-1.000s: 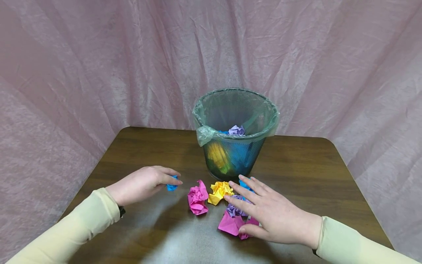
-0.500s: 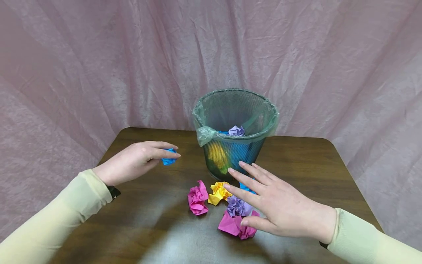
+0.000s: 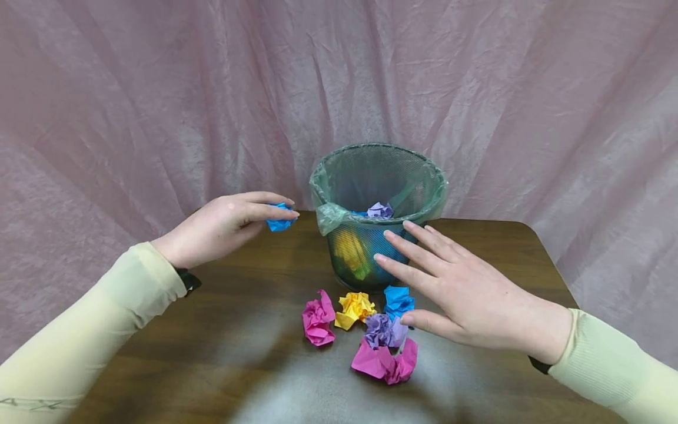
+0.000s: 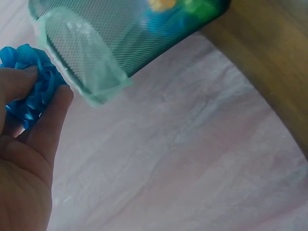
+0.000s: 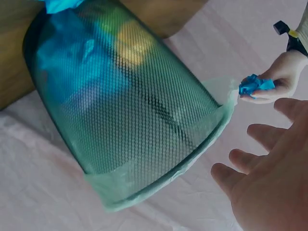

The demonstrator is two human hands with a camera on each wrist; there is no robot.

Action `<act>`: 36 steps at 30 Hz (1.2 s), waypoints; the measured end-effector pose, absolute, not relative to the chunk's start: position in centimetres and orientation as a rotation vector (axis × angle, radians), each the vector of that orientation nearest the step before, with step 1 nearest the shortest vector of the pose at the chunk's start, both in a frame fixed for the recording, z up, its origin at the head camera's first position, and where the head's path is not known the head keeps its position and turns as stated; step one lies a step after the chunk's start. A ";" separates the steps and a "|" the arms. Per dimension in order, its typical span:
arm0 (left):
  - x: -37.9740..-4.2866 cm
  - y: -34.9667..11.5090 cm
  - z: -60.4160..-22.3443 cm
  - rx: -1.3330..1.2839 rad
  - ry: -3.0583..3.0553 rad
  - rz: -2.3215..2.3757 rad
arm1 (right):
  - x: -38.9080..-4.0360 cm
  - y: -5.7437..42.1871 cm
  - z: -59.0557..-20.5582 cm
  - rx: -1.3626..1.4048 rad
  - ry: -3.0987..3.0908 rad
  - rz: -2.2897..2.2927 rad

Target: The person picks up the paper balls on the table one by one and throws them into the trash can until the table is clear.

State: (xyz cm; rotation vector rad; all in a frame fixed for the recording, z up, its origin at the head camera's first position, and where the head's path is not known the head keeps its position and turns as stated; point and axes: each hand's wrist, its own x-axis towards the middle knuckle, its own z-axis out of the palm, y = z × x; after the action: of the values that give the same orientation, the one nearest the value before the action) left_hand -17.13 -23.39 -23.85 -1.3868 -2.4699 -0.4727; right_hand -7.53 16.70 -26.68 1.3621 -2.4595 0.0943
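Note:
In the head view my left hand (image 3: pixel 228 227) pinches a crumpled blue paper ball (image 3: pixel 281 218) in the air, left of the mesh wastebasket (image 3: pixel 346 247). The left wrist view shows thumb and fingers around that blue paper ball (image 4: pixel 45 89), close to the basket's bag-covered rim. My right hand (image 3: pixel 466 282) hovers with fingers spread at the basket's front right, holding nothing. Below it on the table lie another blue paper ball (image 3: pixel 398 301), a purple one (image 3: pixel 382 330) and a pink one (image 3: pixel 389 359). A yellow ball (image 3: pixel 356 309) and a second pink ball (image 3: pixel 318 318) lie further left.
A thin green bag (image 3: pixel 331 217) lines the basket and folds over its rim. Inside, a light purple paper ball (image 3: pixel 380 210) shows, with yellow and blue ones through the mesh. The brown wooden table (image 3: pixel 492 247) ends at a pink curtain (image 3: pixel 254 106) behind.
My left hand has risen from the table with the blue paper ball, toward the basket's rim height. The right hand has lifted away from the paper balls, up and to the right.

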 end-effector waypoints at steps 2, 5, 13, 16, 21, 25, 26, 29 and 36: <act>-17.5 -22.9 -23.3 -1.389 -2.471 -0.478 | -7.7 16.8 -26.3 1.353 -2.463 0.081; -17.9 -22.0 -22.4 -1.408 -2.457 -0.478 | -7.9 17.0 -25.7 1.341 -2.470 0.054; -19.1 -18.7 -20.1 -1.455 -2.466 -0.424 | -9.1 18.1 -23.9 1.264 -2.533 -0.018; -19.6 -17.3 -19.5 -1.474 -2.484 -0.397 | -9.7 18.5 -23.4 1.212 -2.570 -0.021; -20.7 -15.1 -19.4 -1.504 -2.502 -0.343 | -10.3 18.9 -23.2 1.167 -2.592 0.007; -21.3 -13.6 -19.4 -1.500 -2.538 -0.330 | -10.4 18.9 -23.5 1.165 -2.587 0.024; -21.4 -13.2 -19.4 -1.497 -2.545 -0.324 | -10.5 19.0 -23.5 1.164 -2.587 0.027; -21.6 -12.2 -19.4 -1.494 -2.567 -0.304 | -10.5 19.1 -23.5 1.156 -2.591 0.028; -22.4 -10.7 -19.4 -1.467 -2.658 -0.248 | -11.5 19.7 -23.1 1.119 -2.647 0.028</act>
State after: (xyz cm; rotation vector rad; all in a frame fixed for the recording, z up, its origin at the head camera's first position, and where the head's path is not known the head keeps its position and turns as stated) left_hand -22.39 -10.69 -19.45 -1.4675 -2.6578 -0.2484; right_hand -11.55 19.70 -23.11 1.1191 -2.6472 0.0276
